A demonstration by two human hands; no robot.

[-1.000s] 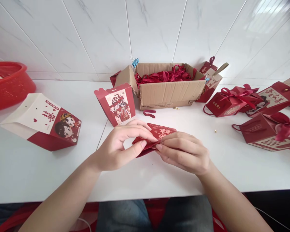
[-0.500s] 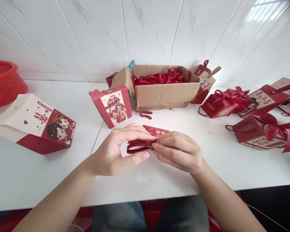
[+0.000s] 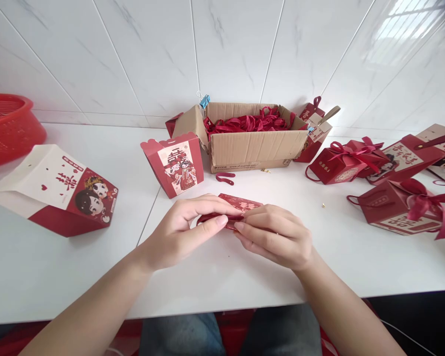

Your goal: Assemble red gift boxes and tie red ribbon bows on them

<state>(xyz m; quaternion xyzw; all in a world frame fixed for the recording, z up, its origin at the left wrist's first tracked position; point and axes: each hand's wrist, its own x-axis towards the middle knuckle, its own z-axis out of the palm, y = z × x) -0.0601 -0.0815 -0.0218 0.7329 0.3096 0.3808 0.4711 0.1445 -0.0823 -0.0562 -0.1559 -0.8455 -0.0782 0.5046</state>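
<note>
In front of me, a small red gift box (image 3: pixel 240 201) with a pale printed pattern is partly hidden by my hands. A dark red strap (image 3: pixel 203 217) loops out at its left. My left hand (image 3: pixel 187 230) pinches the strap between thumb and fingers. On the other side, my right hand (image 3: pixel 276 232) has its fingers closed on the top of the box where the strap meets it; what lies under those fingertips is hidden. Behind the box lies a loose red strap (image 3: pixel 225 178), bent into a curve.
A cardboard box (image 3: pixel 257 151) full of red ribbons stands by the tiled wall. A red open box (image 3: pixel 181 168) and a white-and-red box (image 3: pixel 77 193) are on the left, near a red basket (image 3: pixel 10 131). Ribboned boxes (image 3: pixel 400 207) stand right. Small brass pieces (image 3: pixel 266 170) lie nearby.
My left thumb and fingers have closed on the strap, pressing its open loop flatter. My right hand keeps its grip almost in place. The view has shifted slightly.
</note>
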